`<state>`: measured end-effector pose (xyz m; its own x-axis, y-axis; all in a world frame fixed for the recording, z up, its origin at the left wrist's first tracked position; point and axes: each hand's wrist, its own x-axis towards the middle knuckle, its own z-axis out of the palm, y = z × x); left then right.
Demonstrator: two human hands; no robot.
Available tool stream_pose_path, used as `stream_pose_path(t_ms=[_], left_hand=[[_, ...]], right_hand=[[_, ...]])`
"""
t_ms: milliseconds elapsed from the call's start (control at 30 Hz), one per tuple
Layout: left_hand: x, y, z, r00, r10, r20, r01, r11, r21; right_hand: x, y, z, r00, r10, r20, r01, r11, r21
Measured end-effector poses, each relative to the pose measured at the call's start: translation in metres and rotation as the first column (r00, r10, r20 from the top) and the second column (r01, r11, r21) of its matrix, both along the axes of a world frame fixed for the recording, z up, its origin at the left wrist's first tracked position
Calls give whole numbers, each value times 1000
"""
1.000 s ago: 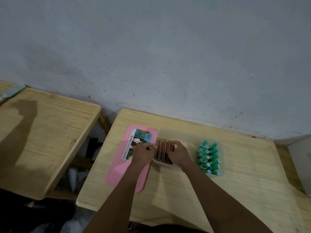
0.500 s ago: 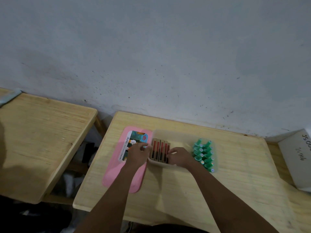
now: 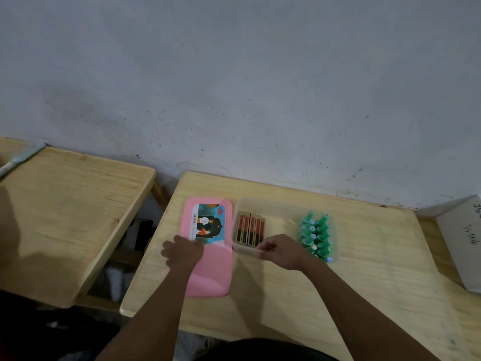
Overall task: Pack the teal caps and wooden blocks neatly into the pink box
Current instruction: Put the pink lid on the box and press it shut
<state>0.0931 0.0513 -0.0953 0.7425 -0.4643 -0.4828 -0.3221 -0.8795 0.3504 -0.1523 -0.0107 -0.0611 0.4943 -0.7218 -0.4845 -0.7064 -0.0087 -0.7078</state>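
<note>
Worktop [image 3: 364, 269]: pale wooden top with rounded corners, its far edge against a grey wall.
Pink lid [image 3: 213, 269]: lies flat on the left part, long side running from far edge to near edge, with a picture label on its far half.
Clear box [image 3: 281, 225]: sits just right of the pink lid, near the far edge, at about the middle of the worktop.
Second worktop [image 3: 73, 217]: the same pale wood, standing apart beyond the left edge.
Grey strip [image 3: 23, 158]: lies at the second worktop's far left corner.
</note>
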Motion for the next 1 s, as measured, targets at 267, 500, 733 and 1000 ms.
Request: stream_pose_path(t_ms=[267,500,733,1000], left_hand=[[19,-31,89,920,-352,170,389,783,-486],[-20,-47,175,990,-139,-6,70,532,-844],[-93,-43,122,742,-152,-653,-502,519,-692],[-83,-59,85,717,-1,-697,-563,589,-580]], right_hand=[[3,-6,20,972,-197,124,195,980,29],[18,1,49,714,-613,338,527,788,318],[-12,-2,54,125,-854,505,711,432,555],[-106,-13,63,311,-840,444,865,444,234]])
